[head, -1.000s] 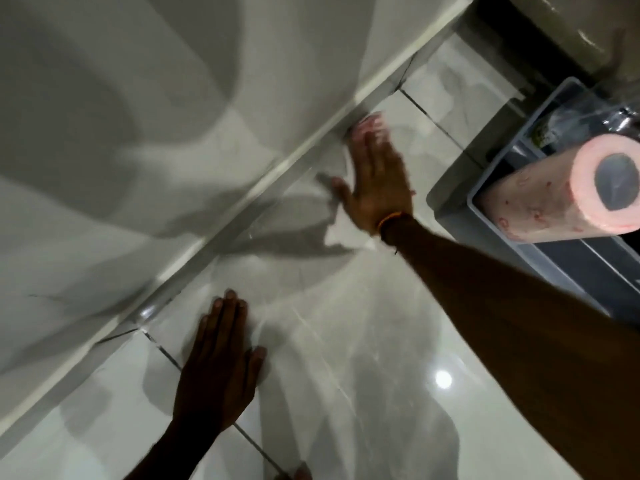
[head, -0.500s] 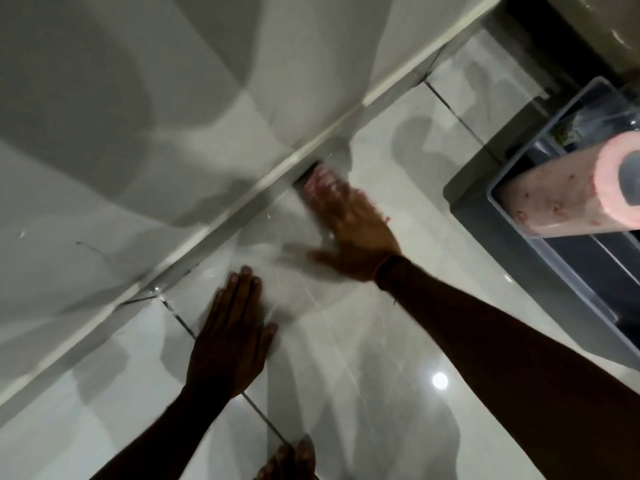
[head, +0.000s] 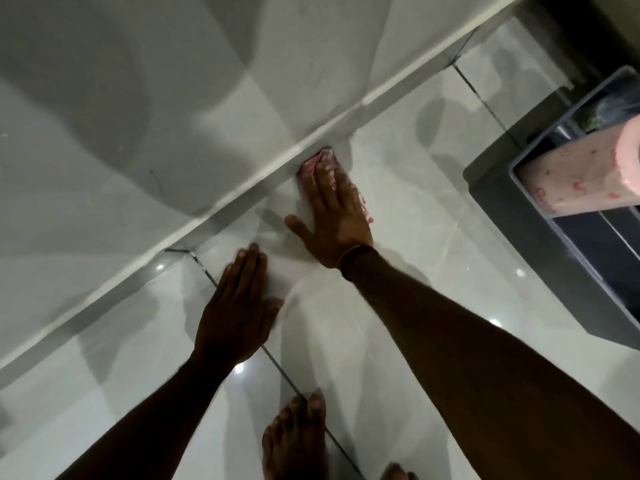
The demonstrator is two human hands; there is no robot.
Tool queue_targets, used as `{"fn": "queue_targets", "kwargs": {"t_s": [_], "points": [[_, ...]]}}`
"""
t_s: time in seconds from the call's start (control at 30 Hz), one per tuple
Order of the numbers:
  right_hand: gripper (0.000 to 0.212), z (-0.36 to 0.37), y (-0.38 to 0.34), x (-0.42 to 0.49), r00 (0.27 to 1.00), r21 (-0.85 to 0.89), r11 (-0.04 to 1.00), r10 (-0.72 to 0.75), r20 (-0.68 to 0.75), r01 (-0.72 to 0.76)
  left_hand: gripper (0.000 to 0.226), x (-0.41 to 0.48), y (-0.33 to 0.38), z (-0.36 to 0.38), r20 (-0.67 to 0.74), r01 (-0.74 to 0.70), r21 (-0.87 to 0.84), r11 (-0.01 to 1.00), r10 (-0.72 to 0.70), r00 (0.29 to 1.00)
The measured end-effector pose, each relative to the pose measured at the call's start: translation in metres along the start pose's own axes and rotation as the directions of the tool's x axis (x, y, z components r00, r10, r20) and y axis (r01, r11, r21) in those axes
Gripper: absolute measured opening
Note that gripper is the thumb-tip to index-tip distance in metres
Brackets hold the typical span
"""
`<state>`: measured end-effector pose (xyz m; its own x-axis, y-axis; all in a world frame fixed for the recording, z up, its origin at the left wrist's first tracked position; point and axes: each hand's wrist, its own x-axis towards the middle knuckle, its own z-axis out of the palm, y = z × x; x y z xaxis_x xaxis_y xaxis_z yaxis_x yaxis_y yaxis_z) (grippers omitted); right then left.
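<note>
Wiping along the skirting: your right hand has slid back toward the left

Compared with a second ago, your right hand (head: pixel 334 216) has travelled left along the skirting board (head: pixel 242 192). Half a second ago it was blurred mid-sweep; now it shows sharp, with its fingers pointing at the skirting. Your left hand (head: pixel 235 306) has stayed planted on the same spot, and your bare foot (head: pixel 294 441) now shows further into the bottom of the view.

Your right fingers are straight and close together, thumb splayed out to the left, pressing a crumpled wad of paper towel (head: pixel 320 162) flat on the floor (head: pixel 415 220). The wad is soft, white with pink print, and it pokes out past your fingertips, touching the foot of the skirting. A thin orange band (head: pixel 356 252) circles that wrist. Your left fingers lie straight and together, thumb out to the right, palm flat on the tile across a dark grout line (head: pixel 277 362).

You are working on large, glossy, pale grey tiles that mirror small lamp spots and your shadows. The skirting is a smooth light strip under a plain matt wall (head: pixel 138 81). To your right sits a dark grey plastic bin (head: pixel 495 192) with a pink-printed roll of paper towel (head: pixel 571 174) lying in it, well apart from the wad.
</note>
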<state>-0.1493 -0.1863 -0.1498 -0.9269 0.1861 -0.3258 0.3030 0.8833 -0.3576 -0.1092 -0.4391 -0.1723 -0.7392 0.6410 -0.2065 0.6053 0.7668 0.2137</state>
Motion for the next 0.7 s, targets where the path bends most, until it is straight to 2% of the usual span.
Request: {"fn": "queue_targets", "kwargs": {"t_s": [0.03, 0.07, 0.17, 0.2, 0.23, 0.3, 0.33, 0.37, 0.4, 0.47, 0.53, 0.57, 0.6, 0.63, 0.7], "points": [[0.096, 0.004, -0.015, -0.003, 0.999, 0.021, 0.999, 0.045, 0.011, -0.045, 0.081, -0.003, -0.001, -0.001, 0.017, 0.019, -0.01, 1.0, -0.019, 1.0], [0.097, 0.012, -0.031, -0.011, 1.0, 0.015, 1.0, 0.006, 0.027, -0.007, 0.082, -0.006, -0.003, -0.003, 0.034, 0.034, -0.018, 0.999, -0.033, 0.999], [0.098, 0.036, -0.054, -0.041, 0.945, -0.067, 0.949, -0.295, 0.143, 0.307, 0.083, -0.015, -0.009, -0.005, 0.054, 0.031, -0.028, 0.999, -0.029, 0.998], [0.097, 0.038, -0.049, -0.039, 0.934, -0.08, 0.937, -0.328, 0.14, 0.341, 0.083, -0.018, -0.01, -0.005, 0.053, 0.032, -0.021, 0.999, -0.031, 0.998], [0.095, 0.035, -0.046, -0.032, 0.947, -0.084, 0.946, -0.304, 0.106, 0.313, 0.084, -0.02, -0.011, -0.006, 0.056, 0.043, -0.014, 0.999, -0.042, 0.998], [0.092, 0.03, -0.051, -0.018, 0.998, -0.023, 0.998, -0.056, 0.041, 0.057, 0.087, -0.023, -0.013, -0.006, 0.084, 0.071, 0.005, 0.997, -0.071, 0.994], [0.092, 0.031, -0.059, -0.015, 0.997, 0.042, 0.997, 0.064, 0.042, -0.066, 0.088, -0.024, -0.013, -0.005, 0.098, 0.079, 0.004, 0.997, -0.079, 0.992], [0.094, 0.034, -0.071, -0.018, 0.993, 0.095, 0.989, 0.104, 0.059, -0.11, 0.088, -0.024, -0.015, -0.005, 0.115, 0.077, 0.002, 0.997, -0.077, 0.99], [0.096, 0.04, -0.082, -0.024, 0.996, 0.116, 0.991, 0.058, 0.072, -0.066, 0.087, -0.025, -0.017, -0.004, 0.137, 0.059, 0.014, 0.998, -0.06, 0.989], [0.099, 0.05, -0.091, -0.046, 0.982, 0.077, 0.984, -0.168, 0.089, 0.161, 0.084, -0.026, -0.022, -0.004, 0.192, -0.02, 0.085, 0.996, 0.004, 0.981], [0.099, 0.047, -0.071, -0.048, 0.95, -0.002, 0.954, -0.3, 0.088, 0.301, 0.086, -0.026, -0.024, -0.004, 0.189, -0.005, 0.078, 0.997, -0.01, 0.982], [0.098, 0.04, -0.056, -0.037, 0.955, -0.05, 0.954, -0.292, 0.048, 0.294, 0.087, -0.027, -0.023, -0.005, 0.153, 0.042, 0.034, 0.999, -0.047, 0.987], [0.098, 0.031, -0.042, -0.023, 0.974, -0.088, 0.971, -0.225, -0.003, 0.224, 0.087, -0.027, -0.022, -0.006, 0.128, 0.072, 0.002, 0.997, -0.071, 0.989], [0.098, 0.018, -0.029, -0.009, 0.994, -0.09, 0.991, -0.104, -0.041, 0.1, 0.087, -0.028, -0.02, -0.006, 0.115, 0.09, -0.013, 0.996, -0.088, 0.989], [0.097, -0.002, -0.011, 0.011, 0.99, 0.014, 0.991, 0.131, -0.047, -0.131, 0.088, -0.029, -0.017, -0.006, 0.115, 0.104, -0.024, 0.994, -0.1, 0.988]]}}
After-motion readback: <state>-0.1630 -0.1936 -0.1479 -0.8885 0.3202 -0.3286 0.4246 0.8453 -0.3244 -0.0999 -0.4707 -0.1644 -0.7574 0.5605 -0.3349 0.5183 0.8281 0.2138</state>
